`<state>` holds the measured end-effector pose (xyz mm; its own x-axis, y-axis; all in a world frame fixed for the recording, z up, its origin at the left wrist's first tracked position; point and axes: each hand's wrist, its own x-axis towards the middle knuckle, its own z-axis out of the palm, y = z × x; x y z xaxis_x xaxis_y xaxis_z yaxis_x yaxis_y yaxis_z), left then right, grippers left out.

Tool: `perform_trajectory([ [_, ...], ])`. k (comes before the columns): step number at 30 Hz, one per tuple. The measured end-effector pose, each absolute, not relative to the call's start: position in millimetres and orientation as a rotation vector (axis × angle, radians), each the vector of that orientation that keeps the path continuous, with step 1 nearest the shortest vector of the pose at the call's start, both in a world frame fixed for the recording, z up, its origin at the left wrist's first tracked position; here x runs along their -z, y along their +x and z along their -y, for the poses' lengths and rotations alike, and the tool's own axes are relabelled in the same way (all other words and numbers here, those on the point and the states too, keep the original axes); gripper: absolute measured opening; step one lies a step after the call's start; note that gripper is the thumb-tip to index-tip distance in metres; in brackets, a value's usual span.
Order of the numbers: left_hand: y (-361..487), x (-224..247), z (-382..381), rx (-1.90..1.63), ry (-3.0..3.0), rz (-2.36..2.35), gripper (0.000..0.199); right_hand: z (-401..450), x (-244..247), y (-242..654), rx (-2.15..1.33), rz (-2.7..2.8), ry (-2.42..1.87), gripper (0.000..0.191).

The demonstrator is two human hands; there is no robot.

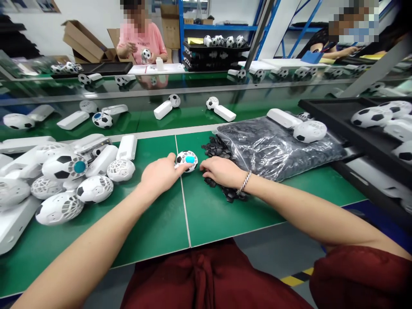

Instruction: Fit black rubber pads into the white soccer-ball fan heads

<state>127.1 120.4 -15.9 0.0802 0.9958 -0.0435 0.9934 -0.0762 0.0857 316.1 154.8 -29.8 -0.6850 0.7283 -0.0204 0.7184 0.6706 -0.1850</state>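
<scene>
My left hand [161,174] is closed around a white, football-patterned plastic ball [187,160] with a bright blue disc on its face. The thumb lies across the front of the ball, and its lower side is partly hidden by the hand. Just to the right of the ball, my right hand [222,171] has its fingers curled and pinched together. I cannot make out what is between those fingertips. Small flat black pieces [216,146] lie loose around and under that hand, spilling from a clear plastic bag [257,141] full of them.
White football-patterned units [64,167] with handles are heaped at the left. Another unit [309,131] rests on the bag. Black trays [337,118] stand at the right. Beyond a pale rail, spaced units [163,109] lie on a green conveyor [189,120]. Two people work across it.
</scene>
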Motion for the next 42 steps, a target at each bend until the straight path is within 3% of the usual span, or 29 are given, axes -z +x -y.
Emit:
perform_trajectory([
  [5, 142.3, 20.5, -88.5, -0.073, 2.562, -1.907, 0.041, -152.3, 29.7, 326.2, -0.241, 2.776, -1.221, 0.01],
  [9, 129.6, 17.4, -81.7, -0.005, 2.512, -1.753, 0.05, -148.9, 25.1, 339.2, -0.328, 2.6, -1.254, 0.019],
  [12, 121.5, 13.0, -83.0, 0.026, 2.69, -1.89, 0.045, -142.2, 19.4, 345.1, -0.369, 2.499, -1.188, 0.022],
  [18, 123.8, 6.5, -74.8, -0.016, 2.677, -1.835, 0.06, -126.1, 15.3, 341.6, -1.045, 2.185, -1.145, 0.008],
  [21, 125.7, 10.9, -77.1, -0.232, 2.528, -1.665, 0.065, -120.9, 18.1, 337.0, -1.231, 2.101, -1.06, 0.015],
  [26, 123.8, 19.3, -87.4, -0.252, 2.341, -1.454, 0.072, -118.1, 22.8, 334.6, -1.16, 2.124, -1.004, 0.014],
  [32, 121.1, 24.4, -90.2, -0.303, 2.351, -1.488, 0.073, -117.2, 28.9, 331.0, -0.713, 2.168, -0.963, 0.003],
  [36, 127.1, 28.8, -90.6, -0.213, 2.388, -1.622, 0.075, -114.5, 32.7, 327.5, -0.753, 2.177, -0.881, 0.012],
  [42, 126.6, 29.6, -96.9, -0.404, 2.31, -1.548, 0.071, -108.3, 42.2, 319.5, -0.846, 2.098, -0.861, 0.003],
])
